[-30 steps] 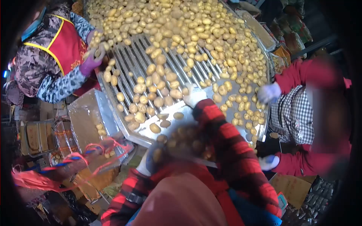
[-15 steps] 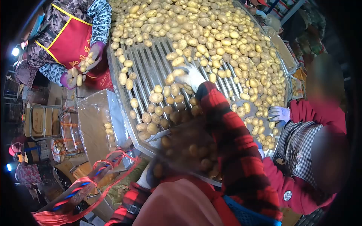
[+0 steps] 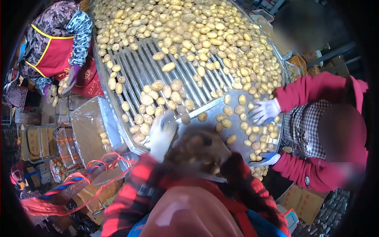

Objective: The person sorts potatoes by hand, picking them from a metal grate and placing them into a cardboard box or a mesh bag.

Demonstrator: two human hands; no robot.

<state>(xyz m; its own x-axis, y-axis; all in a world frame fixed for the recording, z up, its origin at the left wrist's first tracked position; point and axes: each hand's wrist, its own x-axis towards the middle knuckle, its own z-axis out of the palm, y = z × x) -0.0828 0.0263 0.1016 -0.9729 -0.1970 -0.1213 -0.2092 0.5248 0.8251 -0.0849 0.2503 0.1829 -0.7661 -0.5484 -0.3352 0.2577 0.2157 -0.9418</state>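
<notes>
Potatoes point(image 3: 150, 96) lie in a loose group on the metal slats point(image 3: 138, 65) of a sorting table. My left hand point(image 3: 162, 132), in a whitish glove, is at the lower edge of the slats beside this group. Its fingers are smeared by motion, so I cannot make out whether it holds a potato. Close to my body, my right hand point(image 3: 217, 145) is in dark shadow and blurred. It hovers at a dim cluster of potatoes point(image 3: 195, 146) at the table's near side. Whether its fingers grip any of them is hidden.
A big heap of potatoes point(image 3: 213, 29) covers the far side. At right, a co-worker's gloved hands point(image 3: 265, 111) work among potatoes on the flat metal sheet point(image 3: 209, 112). Another person point(image 3: 55, 47) holds potatoes at left. A plastic-lined box point(image 3: 89, 128) and a ribbon-wrapped pole point(image 3: 79, 179) stand lower left.
My right hand has drawn back from the slats toward my body. My left hand has risen from below the table edge onto the slats' lower edge. The right co-worker's hands have shifted.
</notes>
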